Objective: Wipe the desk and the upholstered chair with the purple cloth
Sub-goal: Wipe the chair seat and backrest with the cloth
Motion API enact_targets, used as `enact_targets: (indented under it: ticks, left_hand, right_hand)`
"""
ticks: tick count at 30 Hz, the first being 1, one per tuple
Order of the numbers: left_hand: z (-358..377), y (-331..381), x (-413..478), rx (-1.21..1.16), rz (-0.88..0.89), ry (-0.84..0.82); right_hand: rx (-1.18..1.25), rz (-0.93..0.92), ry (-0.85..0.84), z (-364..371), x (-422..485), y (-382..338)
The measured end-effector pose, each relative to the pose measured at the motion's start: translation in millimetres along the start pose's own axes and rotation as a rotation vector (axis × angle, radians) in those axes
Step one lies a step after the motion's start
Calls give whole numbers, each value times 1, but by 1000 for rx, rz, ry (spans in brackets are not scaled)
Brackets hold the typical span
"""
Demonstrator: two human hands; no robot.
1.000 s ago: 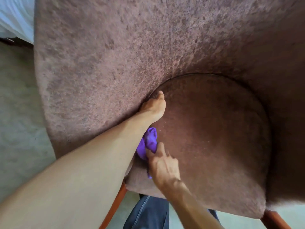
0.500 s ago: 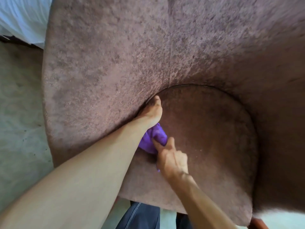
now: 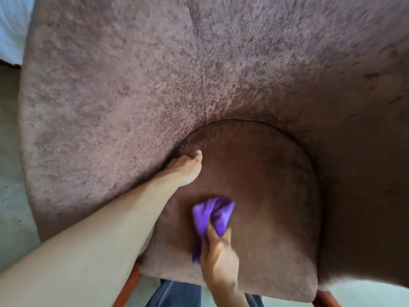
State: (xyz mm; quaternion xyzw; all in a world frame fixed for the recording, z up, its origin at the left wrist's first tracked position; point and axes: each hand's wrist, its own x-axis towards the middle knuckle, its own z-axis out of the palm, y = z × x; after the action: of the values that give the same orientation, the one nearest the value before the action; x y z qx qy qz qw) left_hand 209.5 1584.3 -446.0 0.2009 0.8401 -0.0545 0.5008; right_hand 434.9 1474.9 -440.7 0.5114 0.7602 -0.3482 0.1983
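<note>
The upholstered chair (image 3: pixel 115 103) fills the head view, its mottled brownish-pink curved back wrapping around a round seat cushion (image 3: pixel 272 187). My right hand (image 3: pixel 219 260) grips the bunched purple cloth (image 3: pixel 213 214) and presses it on the left part of the seat. My left hand (image 3: pixel 184 168) rests with curled fingers at the seam where the seat meets the back, pressing against the fabric and holding nothing. The desk is out of sight.
Orange-brown wooden chair legs (image 3: pixel 128 286) show under the seat's front edge, another leg (image 3: pixel 324 298) at the right. My blue jeans (image 3: pixel 174 294) stand close to the seat front. Pale floor (image 3: pixel 10 196) lies to the left, with white fabric (image 3: pixel 11 25) at the top left corner.
My right hand has drawn the purple cloth away from my left hand, toward the seat's front and slightly right. My left hand has stayed at the seat seam.
</note>
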Motion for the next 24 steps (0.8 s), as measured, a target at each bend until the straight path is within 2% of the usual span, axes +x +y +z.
enact_targets:
  ticks: [2, 4, 6, 8, 9, 10, 14, 16, 18, 20, 21, 24]
  left_hand:
    - [2, -5, -2, 21, 24, -25]
    - [3, -7, -4, 29, 32, -23]
    - [4, -5, -4, 42, 30, -30]
    - [7, -1, -4, 57, 51, -28]
    - [8, 1, -3, 63, 64, -20]
    - [9, 2, -3, 68, 69, -14]
    - [9, -3, 2, 71, 25, -32]
    - [7, -5, 4, 70, 13, -37]
    - [6, -6, 3, 61, 13, -56]
    - [7, -6, 2, 62, 13, -57]
    - [6, -5, 1, 59, 7, -60]
    - [8, -3, -2, 63, 19, -76]
  right_hand:
    - [-84, -112, -107, -12, -7, 18]
    - [-240, -95, -122, -44, 10, 51]
    - [-326, 106, 8, -89, 49, 85]
    - [-190, 291, 287, -119, 85, 100]
    - [-117, 339, 359, -121, 93, 95]
    - [-51, 369, 361, -113, 94, 81]
    - [165, 330, 148, -25, 31, 16]
    - [136, 242, 71, -1, 8, 16]
    - [99, 175, 62, -4, 2, 30]
    - [-10, 139, -31, -20, -2, 43]
    - [7, 197, 8, -35, 6, 52]
    - [110, 495, 319, -77, 41, 84]
